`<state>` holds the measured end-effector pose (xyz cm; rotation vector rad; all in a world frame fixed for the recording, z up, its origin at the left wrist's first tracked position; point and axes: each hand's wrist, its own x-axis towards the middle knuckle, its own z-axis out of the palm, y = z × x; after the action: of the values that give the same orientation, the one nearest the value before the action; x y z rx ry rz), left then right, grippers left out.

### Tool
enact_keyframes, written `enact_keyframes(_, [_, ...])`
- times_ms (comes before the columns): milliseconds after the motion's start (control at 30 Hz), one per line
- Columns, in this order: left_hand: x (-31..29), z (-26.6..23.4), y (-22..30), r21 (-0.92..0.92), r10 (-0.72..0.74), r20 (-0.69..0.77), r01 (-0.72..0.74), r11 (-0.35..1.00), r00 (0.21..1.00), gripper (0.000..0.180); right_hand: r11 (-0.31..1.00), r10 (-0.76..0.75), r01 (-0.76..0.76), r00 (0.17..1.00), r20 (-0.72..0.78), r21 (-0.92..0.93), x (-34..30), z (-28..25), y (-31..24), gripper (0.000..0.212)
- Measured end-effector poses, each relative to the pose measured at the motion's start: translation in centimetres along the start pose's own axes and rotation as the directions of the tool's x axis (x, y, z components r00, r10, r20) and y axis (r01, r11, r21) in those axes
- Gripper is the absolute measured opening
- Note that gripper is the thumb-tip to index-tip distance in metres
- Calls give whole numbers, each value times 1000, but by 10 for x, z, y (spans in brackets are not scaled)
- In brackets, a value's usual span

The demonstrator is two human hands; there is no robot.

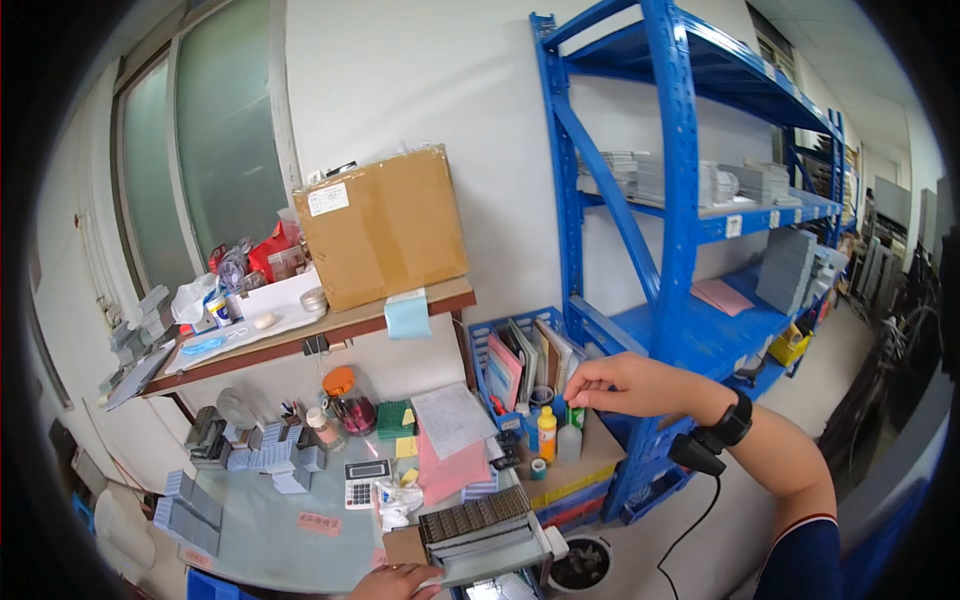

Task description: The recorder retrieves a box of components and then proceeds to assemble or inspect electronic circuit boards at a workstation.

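One blue rack (pixel 672 150): painted metal, with punched uprights and flat shelves, rising on your right.
Grey-green desk (pixel 265 545): smooth, faintly glossy top in front of you, bearing papers (pixel 455 425) and grey blocks (pixel 275 458).
Brown carton (pixel 385 230): boxy cardboard, taped, with a white label, standing on the ledge (pixel 440 303) above the desk.
Dark ridged pieces (pixel 475 517): packed in a long row at the desk's near right, brownish-black and notched on top — paler flat strips show along the near side — with a plain brown panel (pixel 404 548) at the left end.
Your right hand (pixel 620 385): raised in front of the rack, fingers curled in, thumb close to the index finger; whether they pinch anything, you cannot tell from this view. A black strap (pixel 735 420) circles the wrist.
Your left hand (pixel 395 582): cut off by the lower edge, beside the brown panel; its grip cannot be told.
Two bottles: slim, rounded, one yellow bottle (pixel 547 437) and one translucent bottle (pixel 569 446), side by side near your right fingertips.
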<state>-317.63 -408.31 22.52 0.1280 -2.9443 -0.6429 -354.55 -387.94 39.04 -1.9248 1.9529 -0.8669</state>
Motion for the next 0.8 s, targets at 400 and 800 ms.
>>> enact_keyframes(400, [166,-147,11,276,49,-433,80,958,900,22,892,-322,385,908,-267,236,198,-127,66,18])
enact_keyframes(800, [315,-267,13,413,81,-765,391,823,639,55,623,-530,703,702,-476,342,361,-195,116,27])
